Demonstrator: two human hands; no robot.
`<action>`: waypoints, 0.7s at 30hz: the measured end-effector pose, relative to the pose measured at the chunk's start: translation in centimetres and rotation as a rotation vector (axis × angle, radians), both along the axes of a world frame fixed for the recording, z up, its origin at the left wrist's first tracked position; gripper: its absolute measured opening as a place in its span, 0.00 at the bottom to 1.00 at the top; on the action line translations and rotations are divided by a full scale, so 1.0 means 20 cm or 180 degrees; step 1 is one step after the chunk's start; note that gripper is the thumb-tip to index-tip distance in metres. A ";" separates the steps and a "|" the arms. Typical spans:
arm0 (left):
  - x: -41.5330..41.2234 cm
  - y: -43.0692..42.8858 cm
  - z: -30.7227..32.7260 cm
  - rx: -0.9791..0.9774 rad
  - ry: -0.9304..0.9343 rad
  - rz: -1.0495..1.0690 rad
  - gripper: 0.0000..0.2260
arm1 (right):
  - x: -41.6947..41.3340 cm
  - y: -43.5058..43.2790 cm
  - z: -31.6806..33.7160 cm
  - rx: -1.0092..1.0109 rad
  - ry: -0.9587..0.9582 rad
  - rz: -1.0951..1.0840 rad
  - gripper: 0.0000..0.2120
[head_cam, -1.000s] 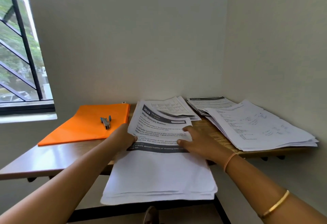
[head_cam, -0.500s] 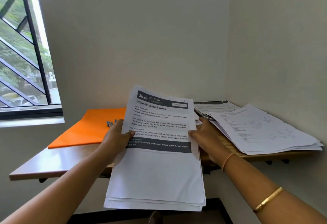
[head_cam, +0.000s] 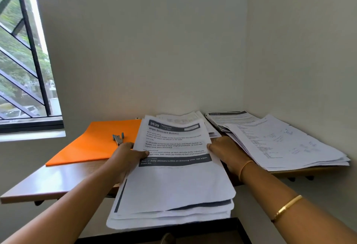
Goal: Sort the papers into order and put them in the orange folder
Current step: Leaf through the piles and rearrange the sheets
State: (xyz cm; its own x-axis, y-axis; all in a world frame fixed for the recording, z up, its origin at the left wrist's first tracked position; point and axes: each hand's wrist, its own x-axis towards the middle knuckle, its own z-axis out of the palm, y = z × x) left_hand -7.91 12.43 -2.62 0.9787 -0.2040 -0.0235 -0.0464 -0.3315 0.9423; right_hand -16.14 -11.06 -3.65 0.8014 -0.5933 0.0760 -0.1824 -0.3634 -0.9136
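Left hand and right hand are gripping the paper stack by its sides over the front edge of the desk. Its fanned lower sheets are at risk of slipping out. The orange folder is lying toward the back left corner.

The thick stack of white printed papers hides the fingers of the left hand; only its thumb shows on top. The fingertips of the right hand go behind the stack too. The stack covers the right edge of the flat orange folder and most of a smaller white paper pile behind it. The small print on the top sheet is blurry. The writing on the big loose white paper pile at the right is too small to read. The black-barred window is cut off by the left edge.
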 end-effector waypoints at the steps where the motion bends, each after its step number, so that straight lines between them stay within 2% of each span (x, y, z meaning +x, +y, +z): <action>1: 0.01 -0.01 0.00 0.0119 0.0054 0.0000 0.08 | 0.01 -0.01 0.01 0.0031 0.0064 0.0052 0.09; 5: 0.04 -0.04 0.01 0.0250 0.0035 0.0038 0.07 | 0.01 -0.02 0.05 0.0513 0.0218 0.0401 0.08; 10: 0.06 -0.09 0.05 -0.0163 -0.0245 0.0169 0.11 | 0.00 -0.05 0.09 0.1152 0.0474 0.0698 0.14; 13: 0.10 -0.11 0.05 -0.0258 -0.0290 0.0205 0.16 | 0.03 -0.07 0.09 0.0760 0.0459 0.0520 0.12; 17: 0.14 -0.16 0.04 -0.0630 -0.0231 -0.0001 0.07 | 0.10 -0.14 0.07 -0.0083 0.0331 -0.0012 0.07; 19: 0.16 -0.18 0.03 -0.0569 -0.0317 0.0011 0.08 | 0.14 -0.18 0.05 -0.0400 0.0343 -0.0198 0.05; 21: 0.20 -0.20 0.02 -0.0594 -0.0399 0.0106 0.10 | 0.17 -0.23 0.05 -0.0538 0.0284 -0.0300 0.10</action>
